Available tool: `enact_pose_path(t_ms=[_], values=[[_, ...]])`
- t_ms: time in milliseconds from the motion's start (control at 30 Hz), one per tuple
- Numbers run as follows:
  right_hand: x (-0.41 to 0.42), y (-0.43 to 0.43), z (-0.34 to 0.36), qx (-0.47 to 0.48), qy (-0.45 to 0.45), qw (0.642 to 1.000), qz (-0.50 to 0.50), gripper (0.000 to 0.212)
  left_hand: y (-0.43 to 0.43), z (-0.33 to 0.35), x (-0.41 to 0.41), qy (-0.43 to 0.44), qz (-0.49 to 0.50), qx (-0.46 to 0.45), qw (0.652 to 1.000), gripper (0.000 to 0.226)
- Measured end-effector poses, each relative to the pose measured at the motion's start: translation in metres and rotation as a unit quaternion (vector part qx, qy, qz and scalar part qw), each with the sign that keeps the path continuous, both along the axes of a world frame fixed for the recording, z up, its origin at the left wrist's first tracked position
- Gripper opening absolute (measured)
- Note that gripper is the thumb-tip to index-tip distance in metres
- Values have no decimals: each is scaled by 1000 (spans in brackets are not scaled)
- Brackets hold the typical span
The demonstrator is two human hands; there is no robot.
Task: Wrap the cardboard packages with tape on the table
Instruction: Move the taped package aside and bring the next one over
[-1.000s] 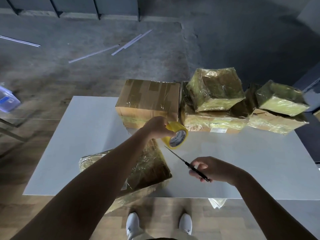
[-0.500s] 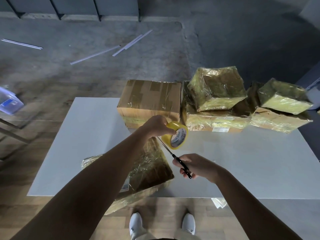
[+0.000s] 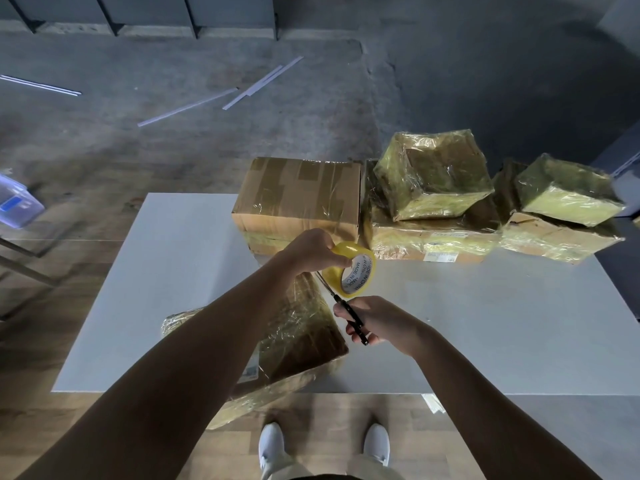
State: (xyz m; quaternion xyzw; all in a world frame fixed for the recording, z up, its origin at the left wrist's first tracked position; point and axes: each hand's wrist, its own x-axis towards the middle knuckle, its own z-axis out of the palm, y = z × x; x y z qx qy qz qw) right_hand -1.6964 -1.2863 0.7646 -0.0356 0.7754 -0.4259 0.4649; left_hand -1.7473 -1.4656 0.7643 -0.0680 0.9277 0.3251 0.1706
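The left hand (image 3: 311,251) is curled round the glossy yellow tape roll (image 3: 349,271), and the right hand (image 3: 377,320) grips thin black scissors (image 3: 346,313) with the blades poking up right under those knuckles. A sloppy snip could nick a finger, or the cut end could snap back onto the roll. The crinkly film-covered package (image 3: 304,327) underneath hangs off the worktop (image 3: 485,323) edge and might tip. More shiny wrapped boxes (image 3: 433,174) are stacked at the back.
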Motion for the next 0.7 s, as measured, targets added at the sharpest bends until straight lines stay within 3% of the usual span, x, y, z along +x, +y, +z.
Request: enact_pose_path(t_ms=[233, 367, 500, 633, 700], values=[[1, 9, -7, -46, 14, 998, -39, 19, -2, 3, -1, 15, 15, 25, 999, 45], [1, 13, -12, -43, 32, 998, -13, 20, -4, 0, -1, 43, 30, 50, 997, 18], [2, 18, -16, -37, 43, 998, 6, 19, -1, 0, -4, 55, 97, 69, 991, 47], [4, 21, -21, -54, 31, 998, -11, 13, 5, 8, -9, 59, 112, 96, 987, 43], [8, 24, -22, -76, 22, 997, -25, 8, 5, 5, -9, 68, 113, 104, 986, 52]])
